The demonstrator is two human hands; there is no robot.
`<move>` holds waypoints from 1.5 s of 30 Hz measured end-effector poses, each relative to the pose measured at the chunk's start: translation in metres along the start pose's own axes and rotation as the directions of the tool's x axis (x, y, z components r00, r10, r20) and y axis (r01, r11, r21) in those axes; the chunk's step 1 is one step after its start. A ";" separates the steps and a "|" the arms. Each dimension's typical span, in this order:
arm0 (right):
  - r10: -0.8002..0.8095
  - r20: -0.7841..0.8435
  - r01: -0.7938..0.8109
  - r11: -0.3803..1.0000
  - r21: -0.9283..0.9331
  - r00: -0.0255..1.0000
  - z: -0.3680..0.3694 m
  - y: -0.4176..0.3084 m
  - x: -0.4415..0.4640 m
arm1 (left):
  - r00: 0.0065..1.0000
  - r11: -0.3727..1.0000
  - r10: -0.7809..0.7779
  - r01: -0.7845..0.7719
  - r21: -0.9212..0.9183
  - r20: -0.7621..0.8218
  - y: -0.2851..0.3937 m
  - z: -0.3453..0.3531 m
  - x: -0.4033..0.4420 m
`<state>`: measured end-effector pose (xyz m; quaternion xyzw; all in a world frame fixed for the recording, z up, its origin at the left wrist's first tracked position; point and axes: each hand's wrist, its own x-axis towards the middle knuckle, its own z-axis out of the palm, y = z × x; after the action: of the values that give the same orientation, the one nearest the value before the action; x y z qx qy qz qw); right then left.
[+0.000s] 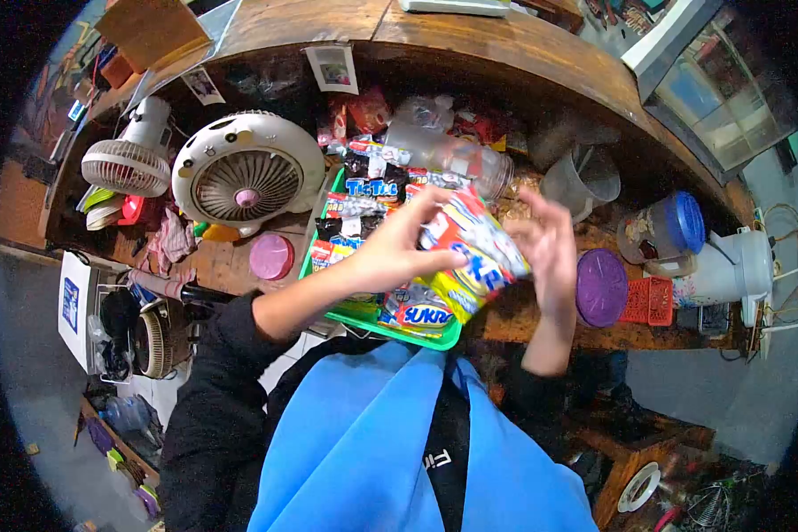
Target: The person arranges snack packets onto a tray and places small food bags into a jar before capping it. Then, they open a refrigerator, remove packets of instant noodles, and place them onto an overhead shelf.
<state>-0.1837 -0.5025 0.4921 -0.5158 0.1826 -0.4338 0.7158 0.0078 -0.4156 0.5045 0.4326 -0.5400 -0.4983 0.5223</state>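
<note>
My left hand (397, 253) grips a colourful snack packet (472, 253) in yellow, red and white with blue lettering, its thumb across the front. To the packet's right is my right hand (548, 253), fingers apart and slightly curled close to its edge; whether they touch it, I cannot tell. Below the held packet is a green-rimmed tray (452, 335) filled with snack packets, including a black Tic Tac packet (372, 188) and a Sukro packet (421, 315). My hands hide part of the tray.
A white fan (248, 168) and a pink lid (271, 256) lie left of the tray. Behind it is a clear plastic jar (452, 155). On the right are a purple lid (601, 286), a red basket (649, 300) and a blue-lidded container (683, 222).
</note>
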 end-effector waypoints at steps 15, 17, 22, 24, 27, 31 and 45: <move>-0.325 -0.800 -0.351 0.769 -0.534 0.505 -0.149 0.150 0.219 | 0.842 0.964 -0.170 0.035 -0.263 -0.513 0.014 -0.044 -0.088; -0.397 -0.617 -0.621 0.137 -0.772 0.679 -0.103 0.101 0.190 | 0.826 0.941 -0.182 -0.012 -0.339 -0.534 0.019 -0.049 -0.097; -0.873 -0.215 0.125 0.297 -0.947 0.438 -0.053 0.033 0.108 | 0.835 0.964 -0.075 -0.078 -0.253 -0.545 0.005 -0.070 -0.122; -0.815 -0.324 0.358 0.520 -0.775 0.481 -0.039 0.015 0.072 | 0.840 0.951 -0.124 -0.053 -0.306 -0.529 0.012 -0.067 -0.121; -0.443 -0.355 0.352 0.889 -0.292 0.823 -0.004 -0.013 0.006 | 0.881 0.942 -0.133 -0.030 -0.334 -0.455 0.004 -0.071 -0.123; -0.255 0.006 0.223 0.833 -0.506 0.967 0.021 -0.013 -0.051 | 0.972 0.967 -0.128 0.079 -0.241 -0.197 -0.007 -0.063 -0.122; -0.087 0.161 0.176 0.215 -0.960 0.983 0.104 0.035 -0.079 | 0.841 0.827 0.220 0.109 0.552 -0.495 -0.035 -0.048 -0.121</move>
<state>-0.1384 -0.3750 0.4875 -0.8770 0.3421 -0.2664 0.2073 0.0631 -0.3050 0.4517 0.6717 -0.5057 -0.1598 0.5172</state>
